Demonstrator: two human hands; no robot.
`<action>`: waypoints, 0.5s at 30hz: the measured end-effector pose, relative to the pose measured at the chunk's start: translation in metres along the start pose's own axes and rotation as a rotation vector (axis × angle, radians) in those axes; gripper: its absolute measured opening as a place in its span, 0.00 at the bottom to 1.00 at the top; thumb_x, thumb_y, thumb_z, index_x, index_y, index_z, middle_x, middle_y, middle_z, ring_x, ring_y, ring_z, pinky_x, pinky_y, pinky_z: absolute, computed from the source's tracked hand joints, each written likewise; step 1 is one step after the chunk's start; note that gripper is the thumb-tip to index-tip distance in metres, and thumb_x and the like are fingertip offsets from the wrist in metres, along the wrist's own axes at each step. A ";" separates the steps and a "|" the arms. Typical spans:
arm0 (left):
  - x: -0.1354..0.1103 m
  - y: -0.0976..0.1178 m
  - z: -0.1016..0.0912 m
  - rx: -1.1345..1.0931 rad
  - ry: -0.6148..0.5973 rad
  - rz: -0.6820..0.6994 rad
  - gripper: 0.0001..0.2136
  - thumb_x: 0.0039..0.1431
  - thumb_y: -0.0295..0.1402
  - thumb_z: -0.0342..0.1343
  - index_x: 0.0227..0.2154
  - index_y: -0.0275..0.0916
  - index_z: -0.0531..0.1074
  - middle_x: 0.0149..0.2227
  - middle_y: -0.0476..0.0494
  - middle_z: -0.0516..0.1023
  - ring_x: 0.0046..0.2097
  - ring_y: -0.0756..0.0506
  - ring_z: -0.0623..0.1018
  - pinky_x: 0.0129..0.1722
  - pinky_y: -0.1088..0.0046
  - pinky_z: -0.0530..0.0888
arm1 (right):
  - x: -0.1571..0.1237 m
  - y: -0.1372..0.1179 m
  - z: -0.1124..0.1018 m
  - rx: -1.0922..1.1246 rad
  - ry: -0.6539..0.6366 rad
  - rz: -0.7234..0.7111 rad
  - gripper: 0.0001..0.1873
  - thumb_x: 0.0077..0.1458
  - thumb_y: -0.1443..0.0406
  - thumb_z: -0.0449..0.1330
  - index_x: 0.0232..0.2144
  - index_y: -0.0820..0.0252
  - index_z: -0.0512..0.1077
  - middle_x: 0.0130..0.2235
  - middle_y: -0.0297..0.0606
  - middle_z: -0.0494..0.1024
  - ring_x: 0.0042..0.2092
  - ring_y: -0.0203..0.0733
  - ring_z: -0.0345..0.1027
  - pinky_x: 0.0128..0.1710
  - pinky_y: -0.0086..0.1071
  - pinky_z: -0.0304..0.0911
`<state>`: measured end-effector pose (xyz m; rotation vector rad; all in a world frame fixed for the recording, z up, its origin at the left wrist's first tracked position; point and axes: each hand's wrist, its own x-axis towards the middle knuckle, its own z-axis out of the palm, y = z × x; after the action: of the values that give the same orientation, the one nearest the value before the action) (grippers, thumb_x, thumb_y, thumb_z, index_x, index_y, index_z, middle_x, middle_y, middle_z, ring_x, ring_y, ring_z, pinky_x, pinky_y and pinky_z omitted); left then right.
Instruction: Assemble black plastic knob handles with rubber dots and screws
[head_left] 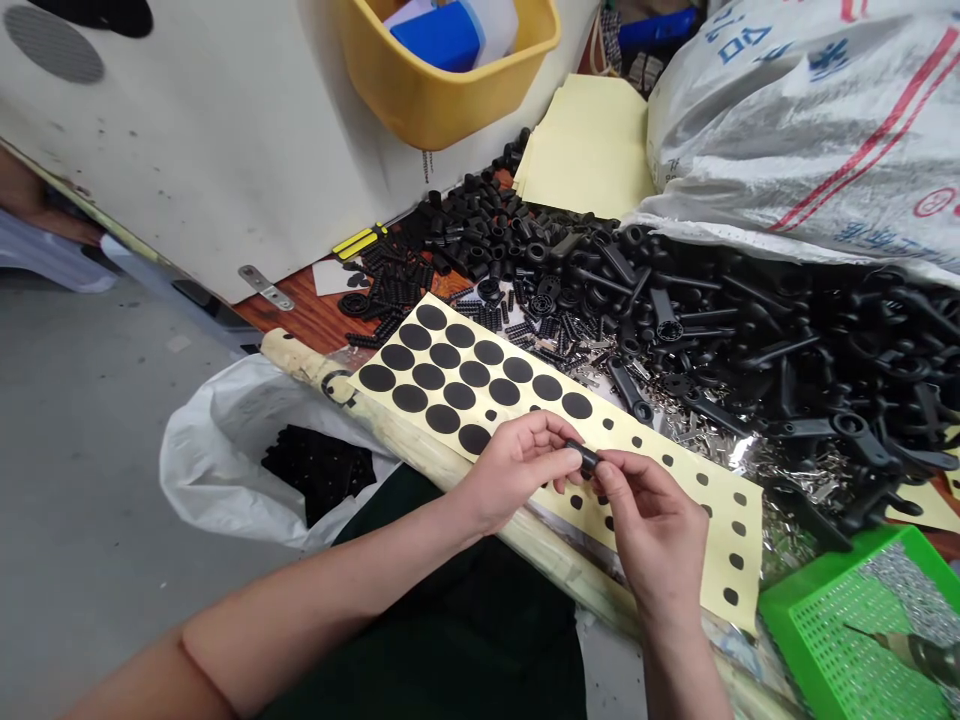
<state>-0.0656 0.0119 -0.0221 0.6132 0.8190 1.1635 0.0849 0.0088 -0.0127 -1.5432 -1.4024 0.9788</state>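
A white plastic bag [217,450] sits far left, black pieces [319,472] inside it. Next comes the left hand [517,470], its fingertips pinching a short black cylinder [583,458] together with the right hand [652,520] – both clamped on it, just above a yellow backing sheet [660,500] dotted with round black stickers. Further right lies a heap of black plastic parts [750,340] – a green plastic basket [847,630] just below it.

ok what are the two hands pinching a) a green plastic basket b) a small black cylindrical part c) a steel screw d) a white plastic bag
B, the small black cylindrical part sits pinched between the fingers of the left hand and the right hand, above the pale yellow sheet of black dots.
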 end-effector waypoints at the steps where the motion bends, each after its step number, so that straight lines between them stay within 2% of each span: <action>1: 0.001 -0.001 -0.001 -0.004 -0.002 0.002 0.08 0.50 0.29 0.60 0.33 0.33 0.69 0.25 0.47 0.74 0.29 0.50 0.75 0.28 0.76 0.69 | 0.000 0.000 0.000 0.000 -0.004 -0.001 0.12 0.49 0.57 0.65 0.32 0.59 0.77 0.28 0.36 0.78 0.29 0.37 0.72 0.30 0.30 0.70; 5: 0.000 -0.001 0.000 -0.001 0.019 0.009 0.09 0.49 0.30 0.60 0.33 0.33 0.69 0.25 0.48 0.73 0.29 0.50 0.75 0.28 0.76 0.68 | 0.002 -0.001 -0.003 -0.022 -0.010 -0.006 0.15 0.48 0.54 0.64 0.32 0.61 0.77 0.28 0.38 0.78 0.29 0.38 0.71 0.31 0.32 0.70; 8: -0.007 0.006 0.006 0.073 0.043 0.007 0.08 0.50 0.29 0.59 0.33 0.34 0.68 0.26 0.48 0.73 0.30 0.50 0.75 0.29 0.75 0.69 | 0.007 0.002 -0.009 -0.069 0.023 0.041 0.19 0.46 0.52 0.64 0.32 0.61 0.77 0.29 0.40 0.79 0.30 0.39 0.71 0.32 0.33 0.70; 12: -0.018 0.026 0.012 0.438 0.066 0.161 0.05 0.51 0.26 0.55 0.33 0.36 0.70 0.29 0.49 0.73 0.33 0.49 0.73 0.34 0.73 0.70 | 0.022 0.005 -0.020 -0.145 -0.008 0.077 0.20 0.43 0.50 0.64 0.31 0.60 0.77 0.31 0.41 0.79 0.31 0.41 0.72 0.35 0.35 0.70; 15: -0.017 0.040 0.002 0.812 0.106 0.266 0.05 0.52 0.24 0.54 0.32 0.38 0.71 0.29 0.49 0.73 0.33 0.49 0.72 0.36 0.71 0.70 | 0.035 0.004 -0.027 -0.246 -0.049 0.054 0.20 0.43 0.49 0.62 0.30 0.60 0.76 0.31 0.42 0.80 0.33 0.43 0.73 0.37 0.38 0.70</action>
<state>-0.0888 0.0072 0.0145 1.3663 1.3423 1.0820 0.1145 0.0421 -0.0075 -1.7548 -1.5696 0.9075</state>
